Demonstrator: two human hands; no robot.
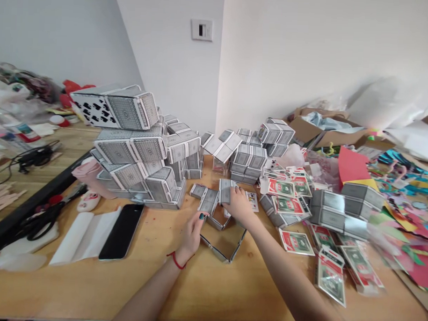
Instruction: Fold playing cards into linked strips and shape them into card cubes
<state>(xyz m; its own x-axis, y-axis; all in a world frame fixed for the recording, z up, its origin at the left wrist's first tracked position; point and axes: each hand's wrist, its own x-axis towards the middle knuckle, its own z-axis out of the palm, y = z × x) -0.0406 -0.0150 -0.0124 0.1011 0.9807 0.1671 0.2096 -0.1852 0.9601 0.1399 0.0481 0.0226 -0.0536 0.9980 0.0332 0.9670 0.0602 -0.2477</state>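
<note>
In the middle of the table lies an open frame [216, 254] built from folded playing cards, its hollow inside showing bare wood. My left hand [191, 234] is closed at its left side, thumb and fingers pinching the edge of a joined grey-backed card piece [209, 199]. Behind the frame, my right hand [239, 204] is closed over a folded playing card [225, 191] standing at the back; the fingertips are partly hidden. A loose card [252, 201] lies face up just beyond the right hand.
Stacked card blocks [130, 150] rise at the left, with smaller stacks [249, 157] at the back. Card packs [331, 272] and coloured paper [356, 168] cover the right. A phone [122, 232], white paper roll [81, 235] and scissors [47, 215] lie left.
</note>
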